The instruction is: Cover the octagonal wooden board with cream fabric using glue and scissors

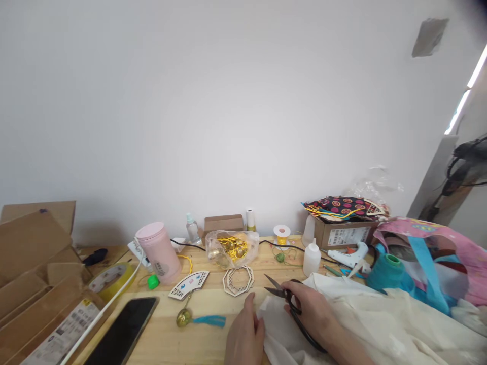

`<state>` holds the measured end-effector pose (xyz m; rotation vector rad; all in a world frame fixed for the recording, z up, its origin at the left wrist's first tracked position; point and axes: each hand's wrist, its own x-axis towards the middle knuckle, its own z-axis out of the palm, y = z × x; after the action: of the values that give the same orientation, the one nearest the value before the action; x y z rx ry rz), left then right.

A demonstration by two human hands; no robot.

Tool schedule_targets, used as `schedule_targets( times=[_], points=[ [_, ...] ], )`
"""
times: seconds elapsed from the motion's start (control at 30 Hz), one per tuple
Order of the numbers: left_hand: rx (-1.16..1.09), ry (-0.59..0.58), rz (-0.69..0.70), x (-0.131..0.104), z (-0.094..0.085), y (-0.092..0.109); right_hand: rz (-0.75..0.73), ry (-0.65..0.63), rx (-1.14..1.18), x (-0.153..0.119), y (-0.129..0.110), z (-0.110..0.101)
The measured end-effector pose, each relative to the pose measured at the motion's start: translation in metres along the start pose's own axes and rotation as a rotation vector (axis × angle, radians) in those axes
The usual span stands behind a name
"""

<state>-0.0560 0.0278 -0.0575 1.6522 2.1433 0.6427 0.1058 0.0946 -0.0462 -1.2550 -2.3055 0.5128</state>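
My right hand [310, 309] is wrapped round a pair of black-handled scissors [277, 290]. Their blades are spread apart and point left. Under the right hand and forearm lies white cloth [281, 324], bunched toward the right. My left hand [245, 334] rests at the cloth's left edge, fingers stretched forward and nothing visible in it. Ahead of it lies an octagonal wooden frame [238, 281]. To its left are a fan-shaped decorated wooden piece [189, 285] and a round brass-coloured bell [183, 318] with a blue tassel [209, 320].
At left are a cardboard box [34, 284], phone [124, 329], yellow tape roll [114, 281] and pink cup [160, 253]. A plastic bag [232, 248] holds yellow cords. Right are a squeeze bottle [312, 259], glue gun [349, 255], teal thread cone [386, 274] and pink bag [467, 253].
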Motion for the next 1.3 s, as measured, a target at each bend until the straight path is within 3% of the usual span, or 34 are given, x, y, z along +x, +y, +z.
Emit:
schedule_targets(
  times=[0.07,0.2,0.27,0.57,0.67,0.73,0.87,0.9,0.97,1.3],
  points=[
    [0.053,0.091,0.092,0.001,0.004,-0.004,0.002,-0.007,-0.008,0.000,-0.001,0.004],
    [0.040,0.376,0.461,-0.001,0.019,-0.008,0.016,-0.013,-0.024,0.000,0.000,0.010],
    [0.018,0.455,0.557,-0.002,0.025,-0.011,0.029,-0.007,-0.027,0.000,0.002,0.013],
    [0.041,0.627,0.556,0.000,0.034,-0.034,0.032,0.041,0.016,-0.001,0.006,0.015],
    [0.022,0.589,0.634,-0.002,0.038,-0.025,0.028,0.051,0.026,0.000,0.006,0.015],
    [0.026,0.525,0.599,-0.003,0.035,-0.013,0.022,0.053,0.031,0.000,0.006,0.016],
    [0.145,0.226,0.198,0.003,0.016,0.012,0.021,0.059,0.039,0.001,0.006,0.016],
    [0.169,0.116,0.139,0.006,0.010,0.017,0.021,0.061,0.042,0.001,0.006,0.016],
    [0.188,0.034,0.115,0.011,0.001,0.025,0.019,0.063,0.049,0.001,0.006,0.017],
    [0.302,-0.069,0.038,0.008,-0.004,0.050,0.011,0.040,0.068,-0.002,0.009,0.017]
  ],
)
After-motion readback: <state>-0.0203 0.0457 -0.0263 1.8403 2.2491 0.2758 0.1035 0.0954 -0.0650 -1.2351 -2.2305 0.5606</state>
